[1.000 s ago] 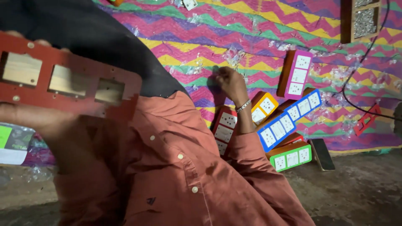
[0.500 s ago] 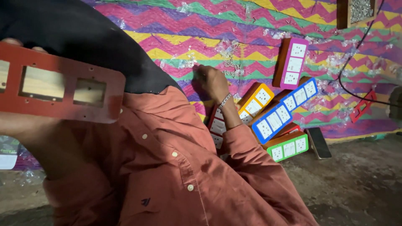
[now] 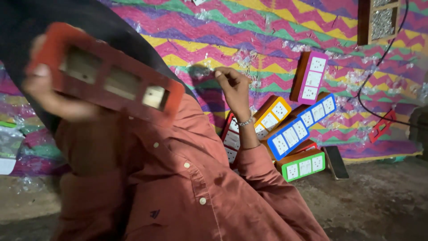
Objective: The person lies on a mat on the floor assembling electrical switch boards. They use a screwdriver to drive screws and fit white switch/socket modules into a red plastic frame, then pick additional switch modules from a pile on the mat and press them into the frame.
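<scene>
My left hand (image 3: 47, 91) grips one end of a red panel frame (image 3: 111, 82) with three rectangular cut-outs, held up and tilted close to the camera. My right hand (image 3: 234, 87), with a bracelet on the wrist, is raised in front of the zigzag-patterned mat (image 3: 267, 40). Its fingertips are pinched together, and I see nothing between them. A rust-coloured shirt (image 3: 178, 178) fills the lower middle of the view. Just beyond my right wrist lies a pile of switch boxes.
The pile has colour-rimmed boxes with white sockets: pink (image 3: 312, 78), yellow (image 3: 272, 115), blue (image 3: 298, 127), green (image 3: 303, 164), red (image 3: 232, 136). A dark slab (image 3: 335, 161) leans beside them. A wooden box (image 3: 379, 20), a black cable (image 3: 363, 100) and an empty red frame (image 3: 383, 125) are at the right.
The red frame has swung up and to the right, tilting more steeply. My right hand has lifted off the mat and pinched its fingers together.
</scene>
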Motion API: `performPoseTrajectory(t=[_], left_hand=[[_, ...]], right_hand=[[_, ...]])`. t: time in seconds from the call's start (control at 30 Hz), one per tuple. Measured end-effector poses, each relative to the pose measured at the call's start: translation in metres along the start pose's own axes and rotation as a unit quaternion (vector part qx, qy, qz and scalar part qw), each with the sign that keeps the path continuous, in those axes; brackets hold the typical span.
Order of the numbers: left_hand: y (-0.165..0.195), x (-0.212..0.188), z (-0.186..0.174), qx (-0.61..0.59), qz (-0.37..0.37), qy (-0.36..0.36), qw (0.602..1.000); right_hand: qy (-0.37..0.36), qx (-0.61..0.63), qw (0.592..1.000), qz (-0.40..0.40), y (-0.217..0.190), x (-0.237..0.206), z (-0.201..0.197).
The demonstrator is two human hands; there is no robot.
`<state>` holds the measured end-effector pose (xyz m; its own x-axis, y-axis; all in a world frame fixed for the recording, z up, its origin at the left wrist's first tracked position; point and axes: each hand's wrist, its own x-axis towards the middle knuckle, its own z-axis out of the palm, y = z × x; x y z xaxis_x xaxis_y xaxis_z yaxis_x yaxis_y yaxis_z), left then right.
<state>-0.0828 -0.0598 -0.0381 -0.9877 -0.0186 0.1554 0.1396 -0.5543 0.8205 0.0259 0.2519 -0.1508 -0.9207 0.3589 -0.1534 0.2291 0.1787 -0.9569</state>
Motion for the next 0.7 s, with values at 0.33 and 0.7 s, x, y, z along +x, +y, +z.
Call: performPoseTrajectory(t=[0.33,0.7], left_hand=[[0.000,-0.011,0.010,-0.016,-0.025,0.010,1.000],[-0.003,-0.005,0.017,-0.004,-0.008,-0.001,1.000]], right_hand=[[0.000,-0.274,0.952,-0.140,0.033,0.082,-0.050],[0.270,0.064,0.961,0.015,0.017,0.095,-0.113]])
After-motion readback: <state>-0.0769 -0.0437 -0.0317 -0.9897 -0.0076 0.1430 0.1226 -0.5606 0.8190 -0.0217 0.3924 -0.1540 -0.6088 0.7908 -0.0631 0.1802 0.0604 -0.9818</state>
